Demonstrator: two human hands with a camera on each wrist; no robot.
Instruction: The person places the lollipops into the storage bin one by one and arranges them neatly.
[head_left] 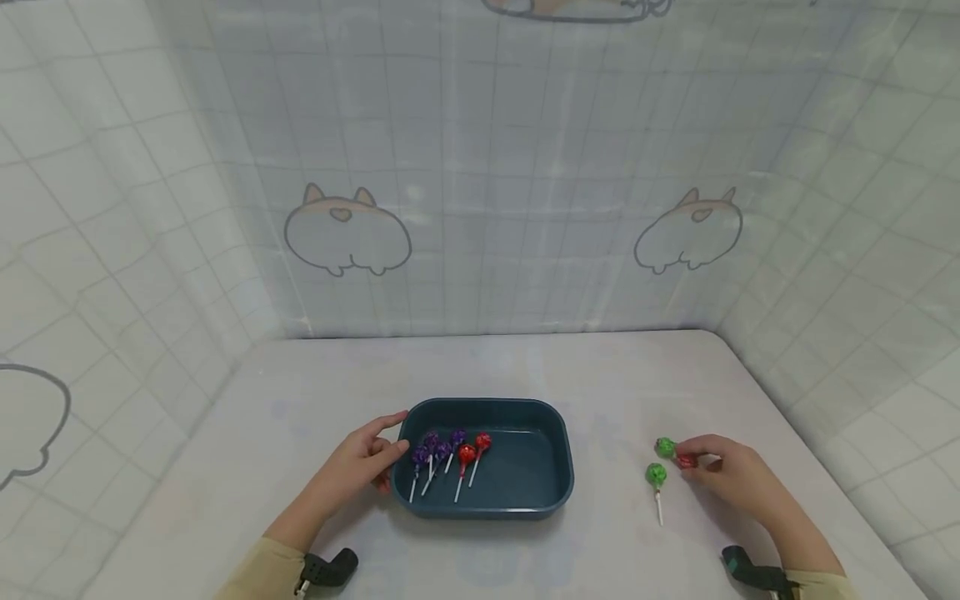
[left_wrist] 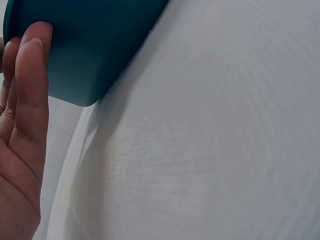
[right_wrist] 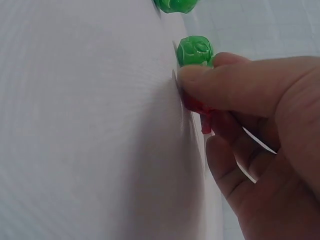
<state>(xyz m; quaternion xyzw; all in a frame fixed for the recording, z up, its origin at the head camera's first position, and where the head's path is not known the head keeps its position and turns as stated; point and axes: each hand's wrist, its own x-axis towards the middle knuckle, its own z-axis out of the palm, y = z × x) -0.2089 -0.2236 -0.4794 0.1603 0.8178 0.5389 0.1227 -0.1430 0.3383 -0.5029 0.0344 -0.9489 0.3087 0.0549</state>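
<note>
A dark teal rectangular tray [head_left: 517,475] stands on the table, with several purple lollipops [head_left: 421,455] and two red lollipops [head_left: 467,454] lying in its left half. My left hand [head_left: 360,458] holds the tray's left side, thumb at the rim and fingers against the outer wall [left_wrist: 70,75]. Off to the right, my right hand [head_left: 735,475] pinches a red lollipop [right_wrist: 194,103] by its head between thumb and fingers, low over the table. Next to it lie two green lollipops: one green lollipop [head_left: 665,447] touches or nearly touches the fingertips, and another green lollipop [head_left: 656,476] lies nearer to me.
The white table [head_left: 315,375] reaches back to a pale gridded curtain [head_left: 510,250] with cartoon animal prints. Similar sheeting hangs at the left and right. Dark wrist straps [head_left: 330,568] sit on both forearms, below light tan sleeves.
</note>
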